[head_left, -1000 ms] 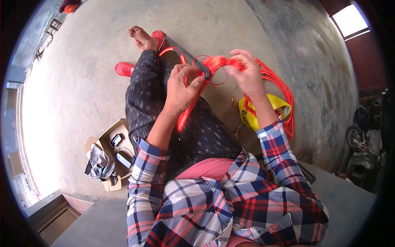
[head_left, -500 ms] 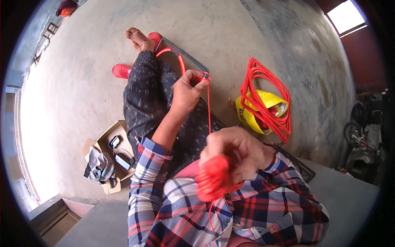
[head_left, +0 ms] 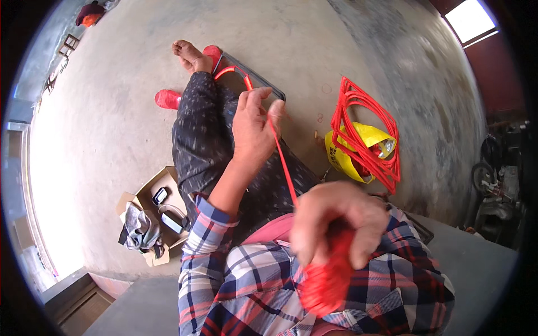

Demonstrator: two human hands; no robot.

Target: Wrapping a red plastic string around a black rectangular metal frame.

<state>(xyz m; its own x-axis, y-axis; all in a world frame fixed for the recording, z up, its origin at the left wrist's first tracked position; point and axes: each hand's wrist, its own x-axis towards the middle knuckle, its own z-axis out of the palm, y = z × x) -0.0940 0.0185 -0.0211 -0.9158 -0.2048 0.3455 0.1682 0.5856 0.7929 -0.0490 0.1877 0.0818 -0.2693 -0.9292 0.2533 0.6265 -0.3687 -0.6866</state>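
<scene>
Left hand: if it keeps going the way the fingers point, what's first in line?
Likely the dark flat frame on the floor just beyond the left hand, where the red cord leads. Depth is unclear; the hand may sit well above it.

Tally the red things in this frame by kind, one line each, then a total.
Taut red cord between the hands: 1
Red bundle in the right hand: 1
Red coil hoops on the yellow container: 1 stack
Red slippers: 2
Total: 5
</scene>
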